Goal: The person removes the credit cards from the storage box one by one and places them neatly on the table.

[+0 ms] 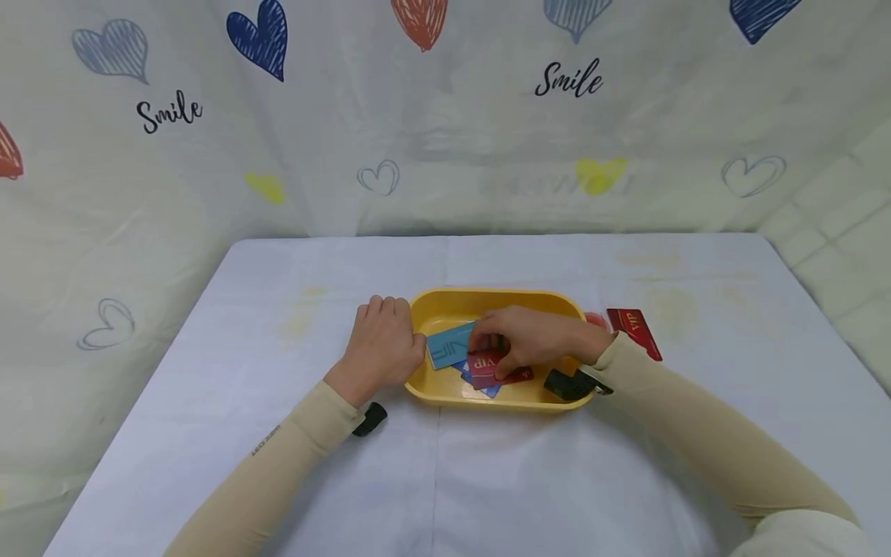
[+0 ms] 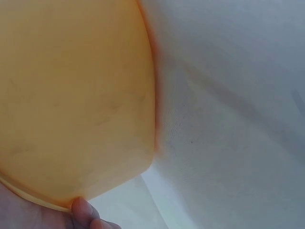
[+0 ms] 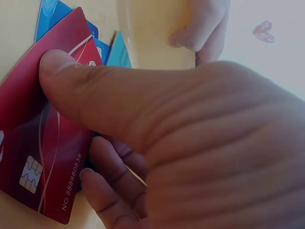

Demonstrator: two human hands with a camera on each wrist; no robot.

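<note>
With our right hand [image 3: 200, 138] we hold a red chip card [image 3: 47, 138] (a number runs near one edge), thumb [image 3: 100, 90] across its face. Blue cards [image 3: 53, 14] and a teal card [image 3: 120, 53] show behind it; our left hand [image 3: 207, 26] appears at the top.

Backdrop [image 1: 459, 116]: pale, printed with blue, red and yellow hearts [image 1: 259, 39]; black "Smile" lettering [image 1: 569, 79], twice. White table [image 1: 529, 495] in front; faint yellowish patches [image 1: 671, 309] toward far right corner.
</note>
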